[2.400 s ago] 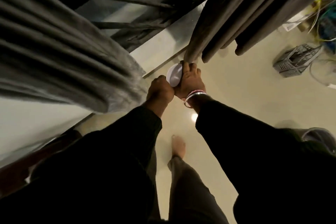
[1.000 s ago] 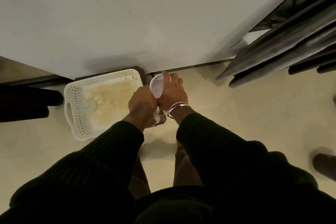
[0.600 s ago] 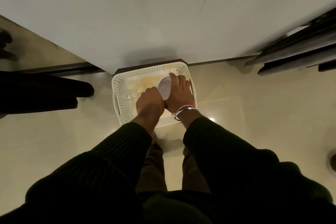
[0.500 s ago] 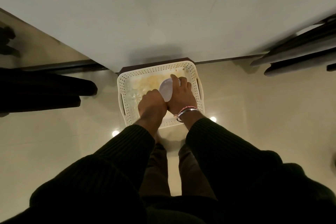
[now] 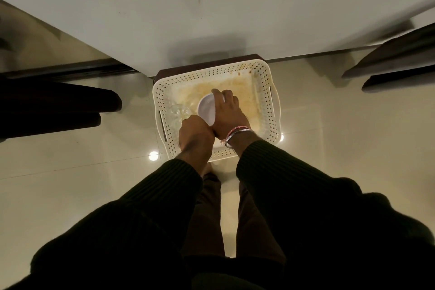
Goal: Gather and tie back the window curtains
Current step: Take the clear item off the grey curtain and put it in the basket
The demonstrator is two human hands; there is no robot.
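The right hand (image 5: 229,113) grips a white disc (image 5: 207,109) (perhaps a tie-back piece) over the basket (image 5: 273,106); the left hand (image 5: 196,135) is clenched beside it, its contents hidden. The curtains (image 5: 395,63) hang well apart at the right. To do this well, the person should keep the disc firmly gripped while turning toward them. A clear item (image 5: 177,113) lies in the basket; dark furniture (image 5: 54,110) stands left.

Dressed in a dark ribbed knit sweater, long sleeves (image 5: 270,172) ending at both wrists. On the wrist of the right hand (image 5: 229,113), a silver metal bangle (image 5: 237,135) beside a red-and-white thread band. Dark brown trousers (image 5: 204,214) at lower centre of the frame.
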